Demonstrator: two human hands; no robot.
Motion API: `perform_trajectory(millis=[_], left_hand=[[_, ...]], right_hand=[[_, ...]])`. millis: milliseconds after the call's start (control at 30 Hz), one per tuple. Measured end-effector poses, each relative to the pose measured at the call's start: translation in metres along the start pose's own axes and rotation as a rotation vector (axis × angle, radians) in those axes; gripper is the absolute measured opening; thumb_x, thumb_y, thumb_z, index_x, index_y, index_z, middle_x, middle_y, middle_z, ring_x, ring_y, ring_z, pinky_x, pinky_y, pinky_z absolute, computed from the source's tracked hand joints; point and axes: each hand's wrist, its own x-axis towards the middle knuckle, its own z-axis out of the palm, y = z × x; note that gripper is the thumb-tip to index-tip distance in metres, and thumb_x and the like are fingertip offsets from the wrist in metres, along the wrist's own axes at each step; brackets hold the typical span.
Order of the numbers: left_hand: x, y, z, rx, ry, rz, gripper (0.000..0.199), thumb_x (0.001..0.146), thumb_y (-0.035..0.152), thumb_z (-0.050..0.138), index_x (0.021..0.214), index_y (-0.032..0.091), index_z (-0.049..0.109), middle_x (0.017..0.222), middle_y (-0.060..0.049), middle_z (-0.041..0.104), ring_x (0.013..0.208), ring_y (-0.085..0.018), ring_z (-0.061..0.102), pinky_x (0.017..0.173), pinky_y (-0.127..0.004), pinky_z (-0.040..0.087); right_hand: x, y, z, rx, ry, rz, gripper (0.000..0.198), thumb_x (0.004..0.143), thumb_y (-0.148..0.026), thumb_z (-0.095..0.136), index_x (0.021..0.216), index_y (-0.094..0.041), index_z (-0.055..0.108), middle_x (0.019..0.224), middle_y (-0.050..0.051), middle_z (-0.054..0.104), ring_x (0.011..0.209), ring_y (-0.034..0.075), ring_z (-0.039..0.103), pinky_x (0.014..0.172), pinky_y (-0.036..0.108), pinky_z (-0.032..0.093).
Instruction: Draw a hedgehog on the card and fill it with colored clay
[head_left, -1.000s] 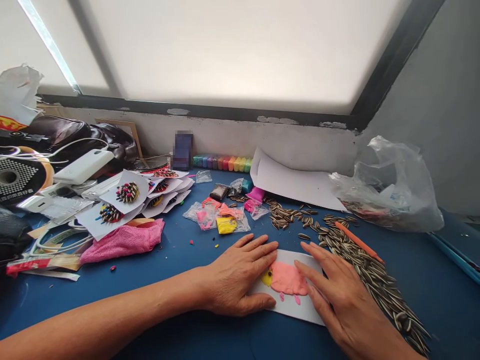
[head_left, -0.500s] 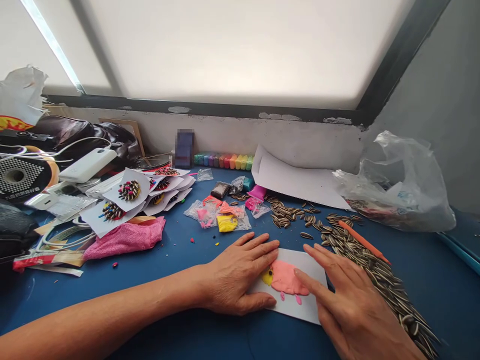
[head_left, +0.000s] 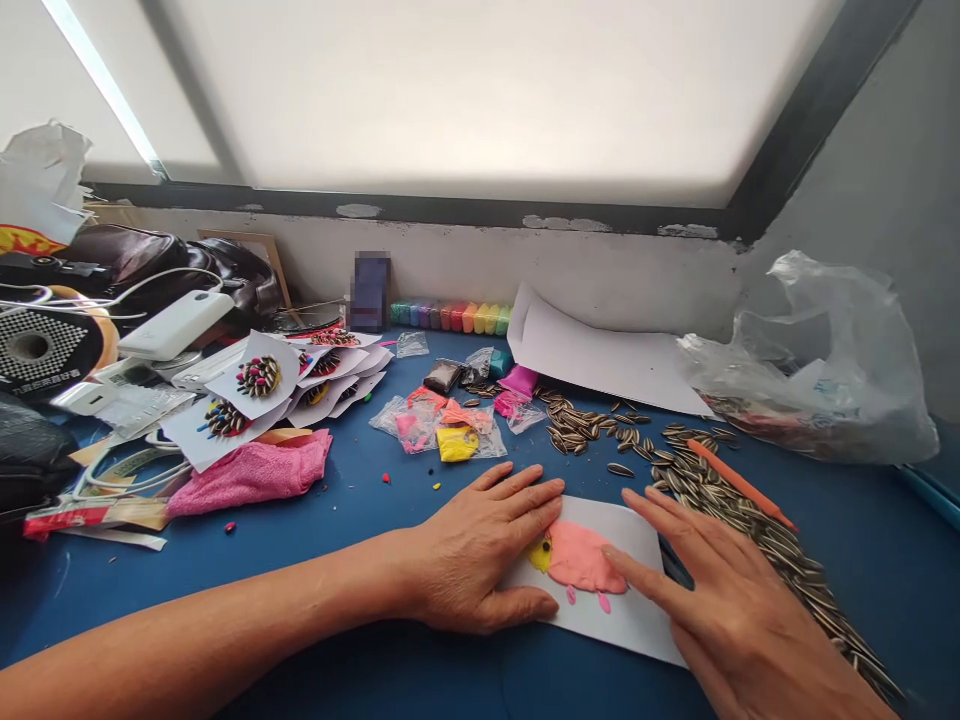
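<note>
A white card (head_left: 585, 632) lies on the blue table, and a flattened salmon-pink clay shape (head_left: 579, 562) is stuck on it. A yellow clay piece (head_left: 538, 556) with a black dot adjoins the shape's left side. Two small pink clay bits, one of them a pink oval (head_left: 604, 603), sit along its lower edge. My left hand (head_left: 491, 550) rests flat on the card's left part with fingers stretched out. With fingers apart, my right hand (head_left: 724, 595) reaches over the card's right side. Its index fingertip touches the right end of the pink clay.
Striped sunflower seeds (head_left: 795, 570) spread at the right beside an orange stick (head_left: 739, 483). Opened clay packets, such as a yellow one (head_left: 456, 443), lie beyond the card. Seed-decorated cards (head_left: 244, 390) and a pink cloth (head_left: 251, 475) are at left; a plastic bag (head_left: 832, 380) stands back right.
The view has shifted slightly. My right index fingertip stays on the clay's right end, and more of the card's lower right corner shows. My left hand keeps its place on the card.
</note>
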Motion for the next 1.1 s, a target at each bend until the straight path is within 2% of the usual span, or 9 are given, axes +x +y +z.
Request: perform_trajectory(millis=[267, 367, 467, 633, 800, 967, 1100], left_hand=[[0.0, 0.0, 0.001, 0.0, -0.009, -0.002, 0.075, 0.088, 0.057, 0.049, 0.148, 0.014, 0.031, 0.155, -0.013, 0.027, 0.144, -0.033, 0.02, 0.118, -0.051, 0.014], [0.0, 0.0, 0.001, 0.008, -0.01, -0.002, 0.075, 0.088, 0.058, 0.049, 0.147, 0.013, 0.032, 0.155, -0.013, 0.027, 0.144, -0.033, 0.02, 0.118, -0.051, 0.014], [0.0, 0.0, 0.001, 0.014, -0.013, -0.002, 0.076, 0.088, 0.059, 0.047, 0.147, 0.013, 0.032, 0.155, -0.013, 0.026, 0.145, -0.032, 0.018, 0.118, -0.05, 0.012], [0.0, 0.0, 0.001, 0.022, -0.019, 0.003, 0.077, 0.089, 0.059, 0.046, 0.147, 0.011, 0.033, 0.155, -0.014, 0.026, 0.145, -0.032, 0.019, 0.119, -0.05, 0.012], [0.0, -0.001, 0.002, 0.027, -0.011, 0.008, 0.077, 0.089, 0.06, 0.046, 0.147, 0.012, 0.032, 0.155, -0.014, 0.026, 0.145, -0.033, 0.018, 0.118, -0.05, 0.013], [0.0, -0.001, 0.003, 0.031, 0.011, 0.014, 0.075, 0.088, 0.058, 0.049, 0.146, 0.012, 0.035, 0.154, -0.014, 0.028, 0.144, -0.033, 0.02, 0.118, -0.051, 0.014], [0.0, -0.001, 0.004, 0.034, 0.021, 0.019, 0.074, 0.088, 0.059, 0.048, 0.146, 0.013, 0.035, 0.154, -0.014, 0.028, 0.144, -0.033, 0.02, 0.118, -0.051, 0.014]], right_hand=[[-0.001, -0.009, 0.008, -0.013, 0.003, 0.029, 0.06, 0.072, 0.003, 0.044, 0.122, -0.021, 0.065, 0.139, 0.021, 0.05, 0.131, 0.036, 0.043, 0.095, 0.055, 0.043], [0.0, -0.013, 0.01, -0.03, 0.004, 0.037, 0.063, 0.073, 0.007, 0.043, 0.126, -0.021, 0.062, 0.14, 0.023, 0.047, 0.131, 0.036, 0.042, 0.093, 0.055, 0.045], [0.003, -0.015, 0.012, -0.047, -0.004, 0.03, 0.065, 0.076, 0.009, 0.041, 0.13, -0.023, 0.059, 0.14, 0.023, 0.046, 0.13, 0.035, 0.044, 0.092, 0.055, 0.047], [0.009, -0.017, 0.009, -0.041, 0.016, 0.042, 0.057, 0.081, 0.005, 0.039, 0.124, -0.023, 0.064, 0.137, 0.022, 0.05, 0.126, 0.035, 0.049, 0.089, 0.053, 0.05], [0.012, -0.02, 0.008, -0.09, 0.047, 0.047, 0.065, 0.08, 0.008, 0.038, 0.13, -0.027, 0.06, 0.137, 0.02, 0.052, 0.127, 0.031, 0.05, 0.091, 0.049, 0.05], [0.019, -0.022, 0.008, -0.097, 0.034, 0.008, 0.059, 0.081, 0.004, 0.039, 0.124, -0.026, 0.066, 0.13, 0.02, 0.059, 0.118, 0.032, 0.058, 0.085, 0.047, 0.053], [0.022, -0.024, 0.005, -0.08, 0.002, 0.05, 0.059, 0.078, 0.005, 0.041, 0.12, -0.026, 0.069, 0.131, 0.021, 0.059, 0.119, 0.034, 0.057, 0.087, 0.049, 0.052]])
